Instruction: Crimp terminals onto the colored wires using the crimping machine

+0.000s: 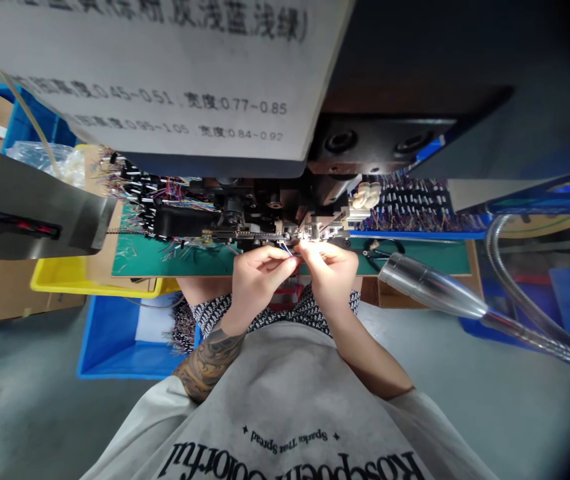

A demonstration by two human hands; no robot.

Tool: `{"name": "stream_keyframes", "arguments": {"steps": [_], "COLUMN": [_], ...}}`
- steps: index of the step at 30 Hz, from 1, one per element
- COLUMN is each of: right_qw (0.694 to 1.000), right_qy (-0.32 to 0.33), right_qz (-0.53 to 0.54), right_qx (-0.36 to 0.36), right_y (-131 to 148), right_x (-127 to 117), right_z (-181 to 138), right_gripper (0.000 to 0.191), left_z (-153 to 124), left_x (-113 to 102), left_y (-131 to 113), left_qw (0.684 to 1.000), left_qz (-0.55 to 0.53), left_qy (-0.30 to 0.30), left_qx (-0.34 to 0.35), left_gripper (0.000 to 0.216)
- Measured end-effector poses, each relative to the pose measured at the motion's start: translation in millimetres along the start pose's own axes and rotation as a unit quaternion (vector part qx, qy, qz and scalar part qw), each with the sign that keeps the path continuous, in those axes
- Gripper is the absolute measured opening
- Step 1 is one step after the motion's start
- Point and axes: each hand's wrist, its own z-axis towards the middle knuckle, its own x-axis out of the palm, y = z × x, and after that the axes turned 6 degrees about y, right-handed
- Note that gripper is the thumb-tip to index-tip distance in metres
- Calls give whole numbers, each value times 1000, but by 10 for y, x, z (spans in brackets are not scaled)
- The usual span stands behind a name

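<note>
The left hand [259,280] and the right hand [332,272] are close together in the middle, with their fingertips almost touching. Each hand's grip is pinched narrow on some thin wires [287,250]. The wires are very small, so I cannot tell how many there are. They sit between the two hands, right at the front of a black machine [245,212], near its shiny metal part. The machine stands on a green mat [415,257] on the counter [471,261]. Lots of colored wire pieces [137,183] are piled on the left of the machine. More of them stand in rows [409,200] on the right. A big white paper sign [165,67] with printed writing hangs above the machine. A silver bendy lamp [432,288] pokes in from the right, near the right hand. A yellow bin [65,279] is off to the left of the mat, and a blue bin [107,347] is on the gray floor below it.
</note>
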Motion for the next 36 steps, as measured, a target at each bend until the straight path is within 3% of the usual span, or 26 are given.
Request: {"name": "stream_keyframes", "arguments": {"steps": [12, 19, 28, 36], "right_qw": [999, 1000, 1000, 1000], "right_qy": [31, -7, -7, 4], "right_qz": [-20, -23, 25, -3], "right_qx": [-12, -11, 9, -9], "right_y": [17, 13, 21, 42], "right_x": [-11, -6, 22, 10], "right_z": [-37, -15, -9, -40], "right_gripper": [31, 37, 39, 25], "left_z": [2, -4, 4, 7], "left_x": [15, 29, 5, 22], "left_y": [15, -15, -26, -22], "left_qw": [1000, 1000, 1000, 1000], "left_qz": [5, 7, 19, 21], "left_qy": [14, 11, 5, 8], "left_qx": [-17, -14, -12, -10], "left_gripper": [18, 13, 16, 14]}}
